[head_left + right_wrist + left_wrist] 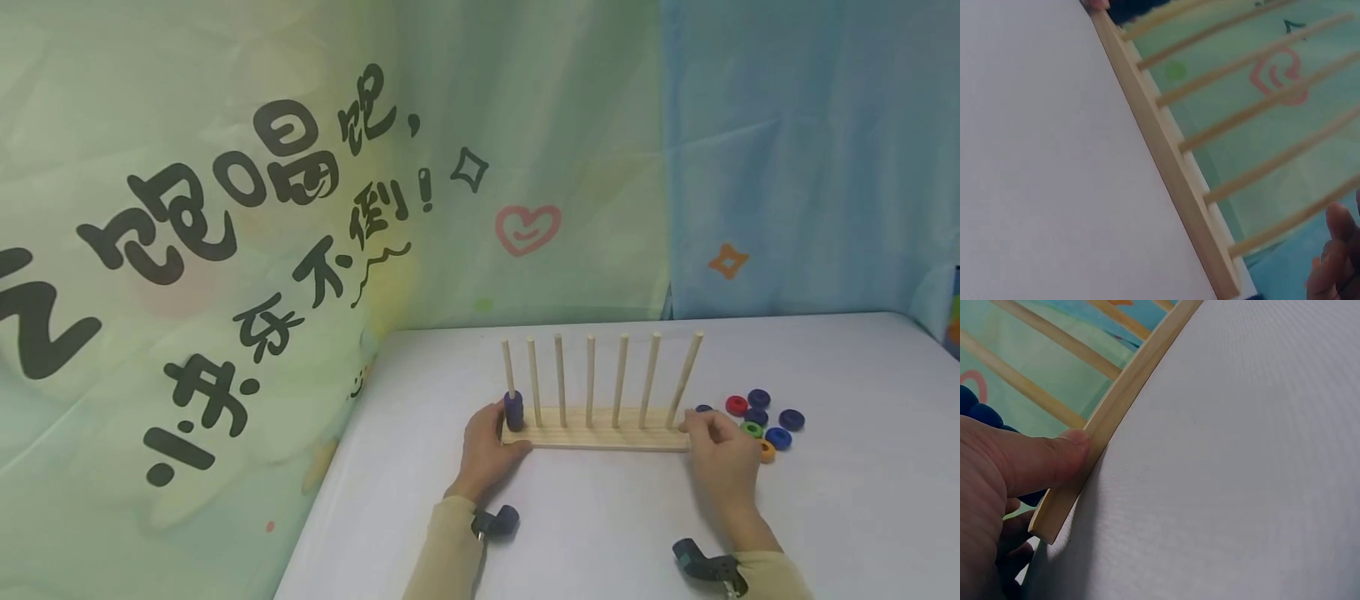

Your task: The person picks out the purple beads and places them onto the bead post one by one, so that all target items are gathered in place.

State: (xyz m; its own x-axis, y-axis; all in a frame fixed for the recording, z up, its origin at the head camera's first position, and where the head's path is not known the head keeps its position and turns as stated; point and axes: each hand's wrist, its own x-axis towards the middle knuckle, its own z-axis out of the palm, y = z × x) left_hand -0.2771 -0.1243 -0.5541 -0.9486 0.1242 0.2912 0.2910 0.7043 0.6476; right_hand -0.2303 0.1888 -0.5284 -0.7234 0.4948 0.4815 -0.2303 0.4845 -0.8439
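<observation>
A pale wooden rack with several upright pegs stands on the table. Dark blue-purple rings are stacked low on its leftmost peg. At that end my left hand grips the base, and in the left wrist view the thumb presses on the base's front edge. My right hand is at the rack's right end with bent fingers. In the right wrist view those fingers show nothing between them, close to the rightmost peg. Whether they touch the rack cannot be told.
Loose rings lie right of the rack, partly behind my right hand: a red ring, a green ring, an orange ring and several blue ones, including a blue ring. A printed curtain hangs behind the white table.
</observation>
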